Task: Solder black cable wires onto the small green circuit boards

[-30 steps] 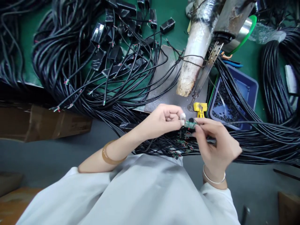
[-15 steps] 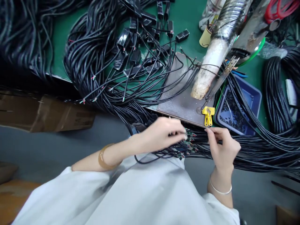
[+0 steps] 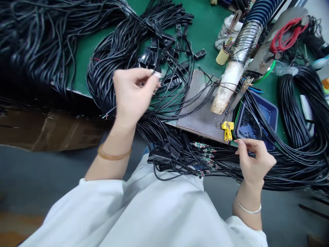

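Watching remotely, I see the left hand (image 3: 135,94) pinched at the far-left boxes (image 3: 145,57); cannot tell if it grips one. The right hand (image 3: 254,159) pinches just right of the clip (image 3: 227,127), contents unclear. Boards (image 3: 208,155) lie among near cables (image 3: 282,173), left of it.

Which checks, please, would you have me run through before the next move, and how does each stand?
1. Left-hand grip, over the black rubbery cables: what it holds, cannot tell.
2. Right-hand grip, near the yellow two-pronged clip: what it holds, cannot tell.
3. Flat grey rectangular plate free of cables: not ok, several cross it.
4. Small green circuit boards in view: ok, grouped before the plate's near edge.
5. Both grips apart from the slender metal soldering iron: ok.
6. Blue plastic tray holding small black pieces: ok.
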`<move>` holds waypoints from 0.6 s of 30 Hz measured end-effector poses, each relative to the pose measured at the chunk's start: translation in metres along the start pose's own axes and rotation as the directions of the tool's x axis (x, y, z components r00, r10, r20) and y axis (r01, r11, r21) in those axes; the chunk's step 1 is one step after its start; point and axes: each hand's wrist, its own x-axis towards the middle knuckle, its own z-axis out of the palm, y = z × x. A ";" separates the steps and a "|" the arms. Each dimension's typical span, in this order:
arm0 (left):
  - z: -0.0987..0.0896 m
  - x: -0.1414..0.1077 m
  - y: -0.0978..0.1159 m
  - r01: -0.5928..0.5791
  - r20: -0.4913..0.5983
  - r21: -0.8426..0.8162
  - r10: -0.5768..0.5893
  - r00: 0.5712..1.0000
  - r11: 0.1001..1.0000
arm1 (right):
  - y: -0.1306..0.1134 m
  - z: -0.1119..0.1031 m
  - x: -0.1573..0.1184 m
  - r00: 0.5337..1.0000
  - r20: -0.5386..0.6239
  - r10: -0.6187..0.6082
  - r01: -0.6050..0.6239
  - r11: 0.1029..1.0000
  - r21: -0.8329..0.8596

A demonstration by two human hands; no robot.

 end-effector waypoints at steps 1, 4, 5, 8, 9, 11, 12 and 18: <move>-0.003 0.001 0.003 -0.002 -0.041 -0.053 0.000 0.999 0.999 | 0.001 -0.002 0.001 1.000 -0.004 0.015 -0.015 1.000 -0.002; 0.005 0.000 0.018 -0.007 0.091 -0.046 0.011 0.996 0.999 | -0.001 -0.006 0.004 0.998 -0.017 0.062 -0.062 0.998 0.011; 0.013 -0.002 0.023 -0.015 0.182 0.022 0.011 0.983 1.000 | -0.002 -0.007 0.005 0.997 -0.026 0.071 -0.070 0.997 0.021; 0.044 -0.010 0.030 -0.240 0.430 0.386 0.056 0.901 0.891 | -0.008 -0.011 0.009 0.997 -0.052 0.057 -0.055 0.997 0.051; 0.055 -0.014 0.029 -0.325 0.485 0.464 0.070 0.872 0.824 | -0.009 -0.012 0.009 0.998 -0.054 0.045 -0.042 0.998 0.049; 0.070 -0.019 0.024 -0.407 0.537 0.533 0.075 0.840 0.741 | -0.009 -0.013 0.009 0.998 -0.051 0.026 -0.024 0.999 0.037; 0.074 -0.021 0.021 -0.415 0.541 0.538 0.077 0.837 0.734 | -0.007 -0.014 0.009 0.999 -0.048 0.023 -0.021 0.999 0.032; 0.060 -0.017 0.018 0.004 0.154 0.043 -0.010 0.988 0.999 | 0.005 -0.020 0.011 0.987 -0.142 0.077 -0.062 0.992 0.113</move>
